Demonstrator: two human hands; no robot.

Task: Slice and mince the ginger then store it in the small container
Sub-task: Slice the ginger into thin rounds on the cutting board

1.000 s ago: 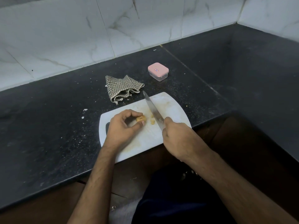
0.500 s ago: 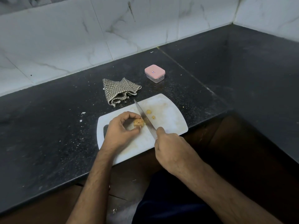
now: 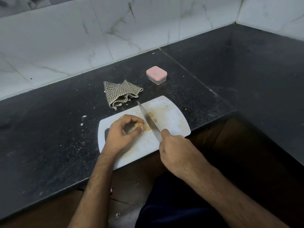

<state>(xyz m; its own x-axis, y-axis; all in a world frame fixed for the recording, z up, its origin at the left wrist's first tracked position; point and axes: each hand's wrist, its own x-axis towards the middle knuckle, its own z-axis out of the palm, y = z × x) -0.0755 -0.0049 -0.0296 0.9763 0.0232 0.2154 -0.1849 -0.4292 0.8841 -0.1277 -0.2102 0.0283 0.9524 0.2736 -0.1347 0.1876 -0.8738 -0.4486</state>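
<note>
Head view, left hand [image 3: 120,134] pinching ginger [image 3: 139,125], right [image 3: 176,149] gripping knife [image 3: 148,121] — tip far-left.

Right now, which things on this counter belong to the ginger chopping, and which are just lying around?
In use: ginger pinched by the left hand; knife in the right hand; cutting board; cut slices; lidded small container.

Lying about: checked cloth; crumbs.

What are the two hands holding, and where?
Left hand pinches the yellow ginger piece at its end; right hand grips the steel knife by its hidden handle.
</note>
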